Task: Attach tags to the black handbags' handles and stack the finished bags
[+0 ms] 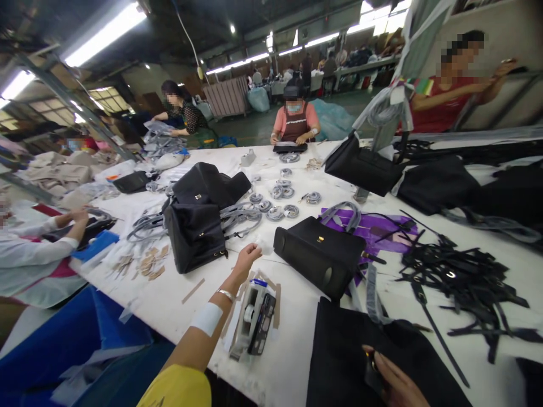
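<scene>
From the head view, the only one I had, I saw my left hand [246, 259] stretched out over the white surface [292, 333], its fingers curled in and drawn together; a pale, see-through scrap [266, 246] showed right at their tips, though I could not tell whether they had hold of it. My right hand [399, 376], partly cut off by the lower edge, had its fingers closed on a small black piece [371, 367] with gold-coloured metal at its top. That piece was above a flat black bag [339, 350] at the near edge of the surface; whether the two touched, I could not make out. Below the left hand and nearer to me was a grey tape dispenser [242, 328], with a dark labelled item [263, 325] against its right side. Between my hands, farther in, a black handbag [314, 254] with a gold emblem lay tilted, partly over a purple sheet [379, 229]. To its right spread a tangled heap of black straps [462, 277]. Left of my left hand sat two more black bags [195, 237], close together, with coils of grey-wrapped cord [275, 213] just beyond. Across the surface, a co-worker in a brown apron [296, 131] had both hands at a dark item.
</scene>
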Available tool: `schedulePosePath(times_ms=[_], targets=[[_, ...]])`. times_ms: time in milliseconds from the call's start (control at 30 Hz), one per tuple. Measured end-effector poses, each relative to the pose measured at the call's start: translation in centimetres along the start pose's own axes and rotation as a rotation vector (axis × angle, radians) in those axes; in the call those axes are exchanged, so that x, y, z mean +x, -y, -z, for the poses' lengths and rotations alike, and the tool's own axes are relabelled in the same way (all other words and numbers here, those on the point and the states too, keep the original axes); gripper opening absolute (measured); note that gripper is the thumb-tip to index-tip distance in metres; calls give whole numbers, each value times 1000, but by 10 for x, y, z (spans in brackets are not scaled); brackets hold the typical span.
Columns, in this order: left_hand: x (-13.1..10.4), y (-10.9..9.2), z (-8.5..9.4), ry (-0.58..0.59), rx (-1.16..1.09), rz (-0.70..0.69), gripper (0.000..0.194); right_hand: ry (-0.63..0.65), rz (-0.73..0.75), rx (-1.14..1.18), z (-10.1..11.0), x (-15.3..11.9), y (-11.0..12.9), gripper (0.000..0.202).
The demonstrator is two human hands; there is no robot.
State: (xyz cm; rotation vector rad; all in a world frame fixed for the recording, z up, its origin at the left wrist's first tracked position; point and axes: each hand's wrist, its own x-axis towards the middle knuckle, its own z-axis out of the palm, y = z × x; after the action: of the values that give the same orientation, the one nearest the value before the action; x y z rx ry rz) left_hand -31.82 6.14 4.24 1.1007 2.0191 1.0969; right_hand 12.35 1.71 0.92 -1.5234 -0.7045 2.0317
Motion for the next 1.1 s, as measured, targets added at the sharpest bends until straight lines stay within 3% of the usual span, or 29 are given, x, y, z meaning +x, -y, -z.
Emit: schedulePosePath(times_ms=[100,167,300,467,567,767,1100], targets=[[-33,-37,-13,178,-436,88,33,57,27,96,-8,-6,3,44],[-56,-56,-30,291,-531,145,35,95,40,131,-9,-8,4,41],[-98,-75,-72,469,-476,240,35,153,49,211,-7,-10,3,35],[-138,-76,-120,639,-405,294,36,112,110,306,-6,-10,1,31],[-154,-73,-141,668,-314,257,36,77,165,324,-6,-9,1,28],[-168,-62,-160,722,-240,197,34,40,229,285,-6,-11,4,29],[-173,-66,-168,774,-177,198,36,61,235,328,-6,-8,1,26]])
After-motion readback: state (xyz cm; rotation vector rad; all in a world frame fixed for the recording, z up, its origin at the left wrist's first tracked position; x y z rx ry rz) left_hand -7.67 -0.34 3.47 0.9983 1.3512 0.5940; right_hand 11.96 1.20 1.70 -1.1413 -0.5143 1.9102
